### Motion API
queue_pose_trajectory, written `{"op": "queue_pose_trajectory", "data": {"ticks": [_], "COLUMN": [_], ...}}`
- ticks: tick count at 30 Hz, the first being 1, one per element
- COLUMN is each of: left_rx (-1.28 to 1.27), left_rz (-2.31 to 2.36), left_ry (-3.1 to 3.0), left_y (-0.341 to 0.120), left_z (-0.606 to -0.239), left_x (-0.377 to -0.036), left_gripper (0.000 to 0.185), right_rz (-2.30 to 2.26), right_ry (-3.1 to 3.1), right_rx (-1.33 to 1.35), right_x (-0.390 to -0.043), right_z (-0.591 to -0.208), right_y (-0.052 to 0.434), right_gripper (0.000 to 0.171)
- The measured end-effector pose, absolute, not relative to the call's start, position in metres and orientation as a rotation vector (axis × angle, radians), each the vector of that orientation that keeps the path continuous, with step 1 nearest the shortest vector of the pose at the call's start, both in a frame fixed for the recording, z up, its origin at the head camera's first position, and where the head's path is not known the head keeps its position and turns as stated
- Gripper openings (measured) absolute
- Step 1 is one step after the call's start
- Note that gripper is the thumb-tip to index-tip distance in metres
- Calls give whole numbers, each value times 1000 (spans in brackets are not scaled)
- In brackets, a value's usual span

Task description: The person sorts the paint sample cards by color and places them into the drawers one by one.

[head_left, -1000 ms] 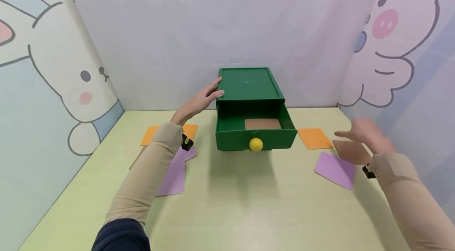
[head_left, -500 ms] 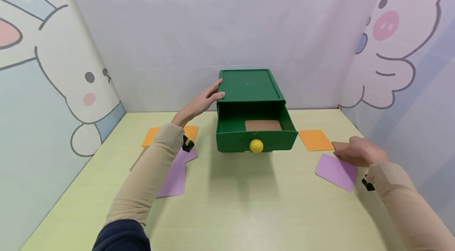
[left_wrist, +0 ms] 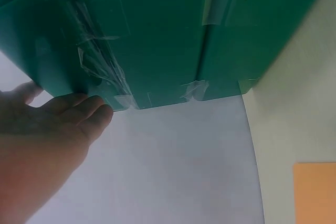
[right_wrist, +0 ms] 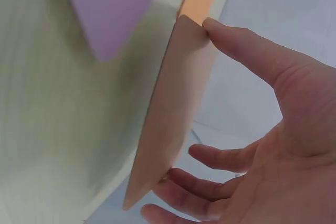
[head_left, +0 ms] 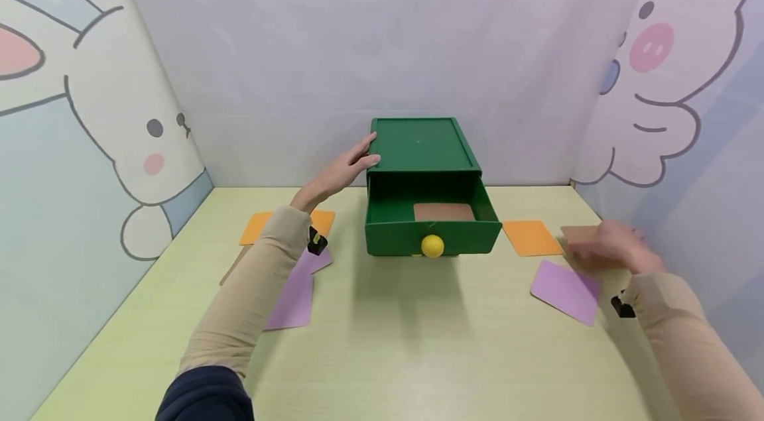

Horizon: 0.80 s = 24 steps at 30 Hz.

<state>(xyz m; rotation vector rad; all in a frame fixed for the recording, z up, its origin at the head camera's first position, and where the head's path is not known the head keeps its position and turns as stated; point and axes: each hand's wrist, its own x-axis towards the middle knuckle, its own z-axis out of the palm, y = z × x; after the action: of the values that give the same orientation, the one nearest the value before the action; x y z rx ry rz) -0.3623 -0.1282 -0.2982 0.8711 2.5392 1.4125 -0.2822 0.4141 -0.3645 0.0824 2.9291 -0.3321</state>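
Note:
A green box (head_left: 422, 146) stands near the back wall with its drawer (head_left: 390, 240) pulled out. One brown card (head_left: 444, 211) lies inside, and a yellow knob (head_left: 432, 246) sits on the drawer front. My left hand (head_left: 336, 174) rests against the box's left side, fingers extended; the left wrist view shows its fingertips on the green wall (left_wrist: 157, 40). At the right, my right hand (head_left: 621, 245) holds a second brown card (right_wrist: 168, 98) by its edges, thumb at one end and fingers at the other. That card is raised at a tilt above the table.
An orange card (head_left: 532, 238) and a purple card (head_left: 566, 292) lie between the box and my right hand. More orange (head_left: 253, 227), purple (head_left: 292, 301) and brown (head_left: 234, 264) cards lie at the left, partly under my left arm. Printed walls border the table.
My right hand has come down onto the brown card at the right, gripped it and lifted it slightly. The left hand has stayed on the box.

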Motion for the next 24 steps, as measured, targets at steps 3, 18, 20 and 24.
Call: {"op": "queue_pose_trajectory", "data": {"ticks": [3, 18, 20, 24], "left_rx": [877, 877, 873, 884], "left_rz": [1424, 1424, 1418, 1420], "left_ry": [2534, 2500, 2511, 2521], "left_y": [-128, -127, -128, -130], "left_z": [-297, -297, -297, -298], "left_x": [-362, -368, -368, -368], "left_gripper": [67, 65, 65, 65], "right_rz": [-310, -463, -505, -571], "right_ry": [3047, 3194, 3171, 3133], "right_rx": [30, -287, -351, -476], "right_x": [-287, -289, -286, -283], "right_z": [-357, -280, -268, -248], "right_y": [411, 337, 326, 305], "right_gripper": [68, 93, 92, 89]}}
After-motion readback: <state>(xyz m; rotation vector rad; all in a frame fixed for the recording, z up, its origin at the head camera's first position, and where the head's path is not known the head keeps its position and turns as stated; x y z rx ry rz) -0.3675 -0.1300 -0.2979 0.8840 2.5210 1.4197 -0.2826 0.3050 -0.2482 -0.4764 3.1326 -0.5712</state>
